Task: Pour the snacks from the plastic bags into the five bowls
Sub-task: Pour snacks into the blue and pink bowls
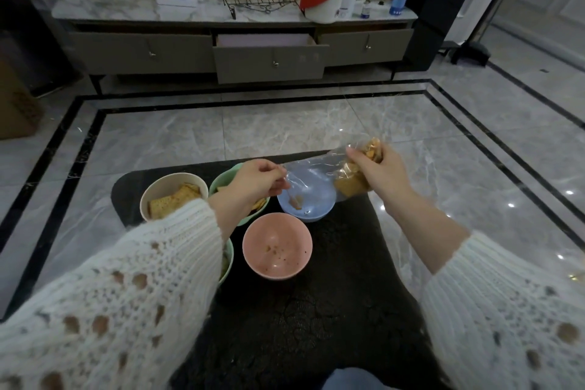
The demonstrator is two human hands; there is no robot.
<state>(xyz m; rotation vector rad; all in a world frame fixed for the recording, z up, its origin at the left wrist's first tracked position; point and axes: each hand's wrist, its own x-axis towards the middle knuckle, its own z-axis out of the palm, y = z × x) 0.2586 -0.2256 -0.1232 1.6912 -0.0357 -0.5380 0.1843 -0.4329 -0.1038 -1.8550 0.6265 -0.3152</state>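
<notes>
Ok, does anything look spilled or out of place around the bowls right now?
No spill shows on the black mat. Odd spots: the pink bowl holds only crumbs, and behind, the cabinet's middle drawer hangs open. The left hand and right hand hold the plastic bag over the blue bowl.

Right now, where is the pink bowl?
The pink bowl stands on the black mat, nearest the person, just below the blue bowl and between the two arms.
</notes>
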